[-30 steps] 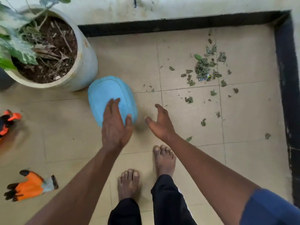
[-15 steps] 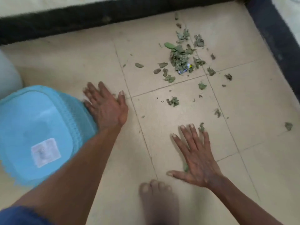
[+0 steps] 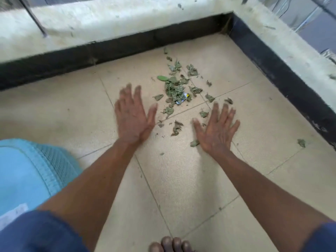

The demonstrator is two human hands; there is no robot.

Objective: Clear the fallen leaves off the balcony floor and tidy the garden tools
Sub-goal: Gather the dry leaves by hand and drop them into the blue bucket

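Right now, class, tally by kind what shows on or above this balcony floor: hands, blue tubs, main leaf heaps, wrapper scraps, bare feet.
hands: 2 (left hand, right hand)
blue tub: 1
leaf heap: 1, loose leaves scattered round it
wrapper scrap: 1
bare foot: 1
Total: 6

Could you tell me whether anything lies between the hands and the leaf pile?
Nothing visible does: the left hand and right hand flank the leaf pile, with only bare tile and stray leaves between.

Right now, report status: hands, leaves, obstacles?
Left hand, right hand open, empty. Leaf pile on floor ahead, between them. Blue bin at left, not blocking.
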